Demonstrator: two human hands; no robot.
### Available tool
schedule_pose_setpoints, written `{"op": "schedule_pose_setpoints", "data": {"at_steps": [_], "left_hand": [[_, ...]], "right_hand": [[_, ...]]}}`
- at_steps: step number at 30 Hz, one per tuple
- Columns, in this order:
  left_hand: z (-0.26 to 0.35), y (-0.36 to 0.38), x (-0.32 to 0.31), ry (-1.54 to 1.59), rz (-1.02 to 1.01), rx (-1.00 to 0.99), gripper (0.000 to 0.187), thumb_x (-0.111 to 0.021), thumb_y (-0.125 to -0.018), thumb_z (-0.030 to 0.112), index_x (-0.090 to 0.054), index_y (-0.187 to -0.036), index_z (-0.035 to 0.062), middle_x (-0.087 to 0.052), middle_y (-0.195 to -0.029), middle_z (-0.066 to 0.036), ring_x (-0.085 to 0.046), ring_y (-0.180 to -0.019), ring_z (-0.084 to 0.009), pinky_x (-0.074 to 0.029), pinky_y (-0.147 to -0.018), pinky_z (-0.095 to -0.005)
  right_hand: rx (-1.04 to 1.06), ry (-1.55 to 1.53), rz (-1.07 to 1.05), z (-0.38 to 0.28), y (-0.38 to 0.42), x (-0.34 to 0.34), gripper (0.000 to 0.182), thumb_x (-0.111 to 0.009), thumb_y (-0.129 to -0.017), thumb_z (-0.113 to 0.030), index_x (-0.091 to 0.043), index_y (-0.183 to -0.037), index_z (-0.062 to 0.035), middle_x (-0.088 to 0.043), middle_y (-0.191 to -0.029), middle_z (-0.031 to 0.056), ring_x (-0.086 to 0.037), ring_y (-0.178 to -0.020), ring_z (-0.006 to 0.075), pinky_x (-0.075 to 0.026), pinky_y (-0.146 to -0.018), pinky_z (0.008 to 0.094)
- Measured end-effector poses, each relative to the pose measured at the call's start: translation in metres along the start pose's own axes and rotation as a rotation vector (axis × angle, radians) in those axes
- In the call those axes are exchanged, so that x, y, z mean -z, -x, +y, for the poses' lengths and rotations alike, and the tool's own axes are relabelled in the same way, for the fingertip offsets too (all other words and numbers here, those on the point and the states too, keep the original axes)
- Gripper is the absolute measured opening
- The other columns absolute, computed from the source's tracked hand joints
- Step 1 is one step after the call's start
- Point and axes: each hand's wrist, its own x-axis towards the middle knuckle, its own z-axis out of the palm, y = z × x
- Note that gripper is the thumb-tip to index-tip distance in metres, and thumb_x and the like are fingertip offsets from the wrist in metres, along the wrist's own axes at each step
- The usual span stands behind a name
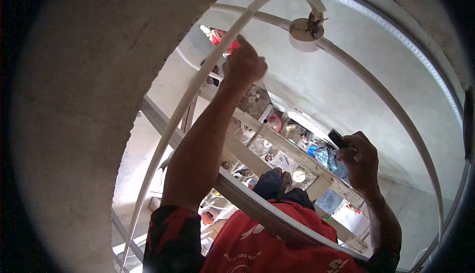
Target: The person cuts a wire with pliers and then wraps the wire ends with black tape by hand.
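My left hand [245, 65] is raised and closed beside a curved white conduit pipe [198, 82]. A small dark piece shows at the top of the fist; what it is I cannot make out. On the right, my right hand [360, 164] is wrapped round a short black object [337, 138], whose blunt end sticks out past the fingers; the rest is hidden in the palm. Overhead between and above the hands, a round white junction box [305, 34] has wire ends bunched at its opening. Another white conduit [381, 87] runs from the box down the right.
A metal channel [257, 201] crosses in front of my red shirt. Below are wooden planks [282, 144], my shoes [281, 176], and a cluttered floor with a pink bucket [273, 122]. Rough concrete [89, 99] fills the left. Part of another person [217, 36] shows beyond my left hand.
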Motion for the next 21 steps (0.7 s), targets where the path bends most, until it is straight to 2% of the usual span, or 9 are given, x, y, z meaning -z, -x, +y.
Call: {"op": "schedule_pose_setpoints", "data": {"at_steps": [1,6,8,10,12,14,16,20,21], "left_hand": [[-0.023,-0.015,-0.01,-0.057,0.246,-0.147,0.07,-0.067,-0.085,0.027,-0.031,-0.131,-0.0108,-0.065,-0.11,-0.034,-0.066,-0.102,-0.0487,-0.054,-0.093,-0.052],[-0.031,-0.03,0.002,0.091,0.267,0.11,0.07,-0.071,-0.084,0.029,-0.036,-0.133,-0.0053,-0.064,-0.106,-0.034,-0.066,-0.103,-0.0464,-0.054,-0.091,-0.0512],[-0.025,-0.024,0.001,-0.046,0.248,-0.121,0.056,-0.07,-0.084,0.032,-0.054,-0.121,-0.0071,-0.064,-0.106,-0.035,-0.067,-0.101,-0.0448,-0.055,-0.091,-0.0518],[-0.007,-0.018,0.005,-0.276,-0.084,-0.156,0.046,-0.07,-0.084,0.035,-0.067,-0.103,-0.0068,-0.067,-0.106,-0.031,-0.068,-0.098,-0.0427,-0.054,-0.091,-0.0508],[0.019,-0.004,0.006,-0.226,-0.325,-0.249,0.042,-0.07,-0.085,0.038,-0.072,-0.095,-0.002,-0.07,-0.103,-0.026,-0.069,-0.097,-0.0406,-0.054,-0.093,-0.048],[0.041,0.013,0.016,-0.135,-0.584,-0.543,0.04,-0.07,-0.087,0.039,-0.072,-0.098,0.0003,-0.073,-0.098,-0.023,-0.071,-0.094,-0.0382,-0.055,-0.092,-0.0451],[0.058,0.024,0.006,0.146,-0.582,-0.781,0.039,-0.07,-0.089,0.039,-0.072,-0.101,0.002,-0.074,-0.097,-0.02,-0.073,-0.09,-0.0327,-0.056,-0.088,-0.0425],[0.093,0.062,0.009,0.617,-0.694,-0.75,0.039,-0.078,-0.086,0.033,-0.07,-0.107,0.0007,-0.076,-0.093,-0.016,-0.074,-0.087,-0.0225,-0.058,-0.082,-0.036],[0.098,0.067,0.009,0.662,-0.678,-0.769,0.033,-0.08,-0.085,0.024,-0.07,-0.106,-0.0001,-0.076,-0.089,-0.017,-0.075,-0.084,-0.0216,-0.059,-0.078,-0.0342]], "right_hand": [[0.007,-0.003,-0.003,0.0,0.0,-0.001,0.024,-0.073,-0.076,-0.006,-0.069,-0.098,0.0001,-0.062,-0.084,0.0112,-0.061,-0.075,0.0212,-0.049,-0.071,0.033],[-0.018,0.012,-0.008,-0.007,0.0,-0.001,0.022,-0.074,-0.077,-0.004,-0.069,-0.097,-0.0003,-0.062,-0.085,0.0109,-0.065,-0.077,0.0212,-0.05,-0.071,0.0328],[0.026,-0.021,-0.007,-0.003,0.005,0.001,0.02,-0.074,-0.077,-0.003,-0.068,-0.097,-0.0009,-0.063,-0.087,0.0105,-0.065,-0.077,0.0208,-0.05,-0.07,0.032],[0.097,0.004,-0.005,-0.008,0.001,0.004,0.02,-0.073,-0.077,-0.001,-0.068,-0.096,-0.001,-0.064,-0.089,0.0103,-0.065,-0.077,0.0208,-0.051,-0.068,0.0322],[0.131,0.024,0.008,-0.01,-0.005,0.011,0.02,-0.072,-0.076,0.0,-0.068,-0.096,-0.001,-0.064,-0.089,0.0102,-0.065,-0.078,0.0204,-0.051,-0.067,0.0321],[0.161,0.042,0.057,-0.013,-0.003,0.014,0.02,-0.07,-0.076,0.001,-0.068,-0.095,-0.0011,-0.063,-0.089,0.0102,-0.065,-0.079,0.0196,-0.052,-0.066,0.0319],[0.13,0.101,0.102,-0.01,-0.006,0.02,0.017,-0.069,-0.078,-0.001,-0.067,-0.095,-0.0014,-0.061,-0.09,0.0075,-0.063,-0.08,0.016,-0.049,-0.067,0.0297],[0.105,0.116,0.116,-0.008,-0.013,0.025,0.015,-0.069,-0.081,-0.007,-0.063,-0.095,-0.0044,-0.059,-0.097,0.0047,-0.059,-0.082,0.0144,-0.047,-0.067,0.0296],[0.097,0.125,0.108,-0.014,-0.015,0.025,0.015,-0.069,-0.081,-0.005,-0.063,-0.094,-0.004,-0.059,-0.098,0.0049,-0.06,-0.084,0.0146,-0.048,-0.066,0.0292]]}}
